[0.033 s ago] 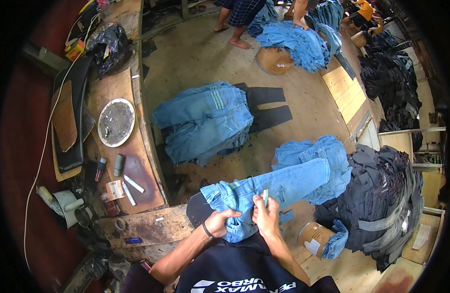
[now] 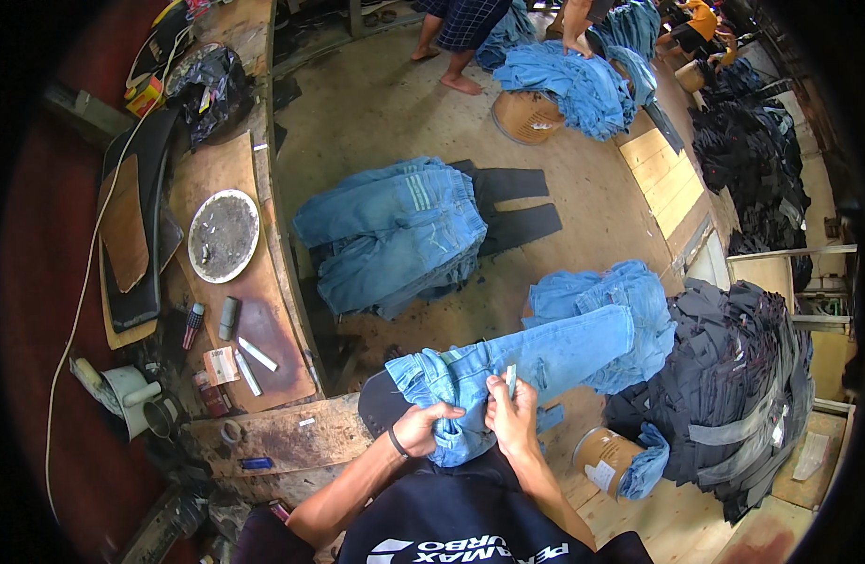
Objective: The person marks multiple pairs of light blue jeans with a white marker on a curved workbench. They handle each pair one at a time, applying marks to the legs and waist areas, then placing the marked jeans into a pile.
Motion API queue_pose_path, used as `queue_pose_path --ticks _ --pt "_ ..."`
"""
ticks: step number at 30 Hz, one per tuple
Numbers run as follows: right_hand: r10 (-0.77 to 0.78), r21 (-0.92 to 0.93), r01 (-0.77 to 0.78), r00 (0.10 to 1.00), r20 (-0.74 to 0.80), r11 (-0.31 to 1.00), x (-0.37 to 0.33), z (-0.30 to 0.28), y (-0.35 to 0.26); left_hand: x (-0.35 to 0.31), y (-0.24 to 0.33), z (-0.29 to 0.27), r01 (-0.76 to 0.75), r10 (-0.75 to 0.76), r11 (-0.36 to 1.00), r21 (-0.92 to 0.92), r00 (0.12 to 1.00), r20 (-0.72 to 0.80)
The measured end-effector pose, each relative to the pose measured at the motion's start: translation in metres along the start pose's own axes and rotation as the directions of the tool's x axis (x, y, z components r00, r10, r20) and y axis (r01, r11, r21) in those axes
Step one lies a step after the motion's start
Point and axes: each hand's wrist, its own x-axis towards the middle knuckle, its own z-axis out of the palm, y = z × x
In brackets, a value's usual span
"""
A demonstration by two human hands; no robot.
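Observation:
A pair of light blue jeans lies in front of me, with its waist end bunched at the left and a leg stretched to the right. A dark rounded board shows beneath the waist end. My left hand grips the bunched denim, thumb on top. Close beside it, my right hand is closed around a short pale stick that pokes up past the fingers, and it rests against the denim. What the stick is I cannot make out. The lower fingers of both hands are partly hidden.
Stacked blue jeans lie ahead, and a tall heap of black garments stands at the right. A brown drum is near my right arm. Along the left, a workbench carries a round dish and white sticks. People work farther off.

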Motion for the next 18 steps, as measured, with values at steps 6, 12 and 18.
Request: queue_pose_path --ticks 6,12,18 --pt "-0.086 -0.364 0.073 0.996 -0.019 0.928 0.006 -0.001 -0.007 -0.010 0.021 0.013 -0.209 0.239 0.897 0.390 0.971 -0.030" --pt "-0.633 -0.672 0.581 0.745 0.211 0.460 -0.030 -0.001 -0.044 -0.021 0.022 0.018 -0.318 0.333 0.784 0.533 0.940 0.071" --pt "-0.644 -0.806 0.579 0.666 0.377 0.127 -0.065 0.009 -0.055 -0.023 0.026 -0.001 -0.204 0.151 0.931 0.302 0.970 0.190"
